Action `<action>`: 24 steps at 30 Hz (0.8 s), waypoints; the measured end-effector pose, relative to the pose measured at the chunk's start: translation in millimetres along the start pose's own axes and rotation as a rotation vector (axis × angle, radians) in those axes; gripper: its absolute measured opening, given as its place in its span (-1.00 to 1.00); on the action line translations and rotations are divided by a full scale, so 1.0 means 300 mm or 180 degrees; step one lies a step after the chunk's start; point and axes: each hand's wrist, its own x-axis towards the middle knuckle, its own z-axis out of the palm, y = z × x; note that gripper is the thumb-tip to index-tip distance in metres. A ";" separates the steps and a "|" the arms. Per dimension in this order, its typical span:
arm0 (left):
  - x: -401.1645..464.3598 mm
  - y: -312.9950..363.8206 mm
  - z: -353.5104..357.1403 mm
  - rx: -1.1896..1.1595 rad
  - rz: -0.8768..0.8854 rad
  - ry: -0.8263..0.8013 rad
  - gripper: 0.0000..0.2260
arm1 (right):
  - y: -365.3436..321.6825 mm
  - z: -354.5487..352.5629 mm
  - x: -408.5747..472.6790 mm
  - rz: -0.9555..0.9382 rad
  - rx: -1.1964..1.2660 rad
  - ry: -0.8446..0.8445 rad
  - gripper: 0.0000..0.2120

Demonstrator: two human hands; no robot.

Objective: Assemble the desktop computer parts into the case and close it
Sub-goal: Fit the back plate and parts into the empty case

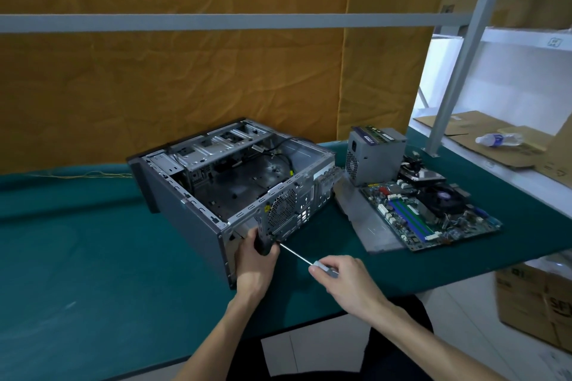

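Observation:
An open grey computer case (198,216) lies on its side on the green table (93,257), its inside bare except for some cables. At the case's near rear corner, below the fan grille, my left hand (253,266) grips a black rounded handle (262,246). A thin metal shaft (295,254) runs from that handle down to the right. My right hand (349,284) pinches the shaft's pale, thicker end. A motherboard (427,213) with a cooler fan rests on a grey side panel (365,223) right of the case. Behind it stands the power supply (374,158).
A further component (424,173) lies between the power supply and the motherboard. The table's near edge runs just below my wrists. A metal shelf post (455,77) rises at the right, with flattened cardboard and a plastic bottle (498,139) behind it. Cardboard boxes (538,303) sit on the floor at right.

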 end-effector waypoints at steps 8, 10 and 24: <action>0.006 -0.009 0.001 -0.0008 -0.0040 -0.0050 -0.67 | -0.020 0.012 0.010 0.0018 -0.0152 0.0086 -0.61; 0.008 -0.013 -0.001 0.0026 -0.0103 -0.0037 -0.67 | -0.024 0.016 0.004 0.0007 -0.0191 0.0109 -0.63; -0.002 0.001 -0.006 0.0007 -0.0022 -0.0027 -0.71 | -0.046 0.008 -0.015 -0.0104 -0.0715 0.0336 -0.66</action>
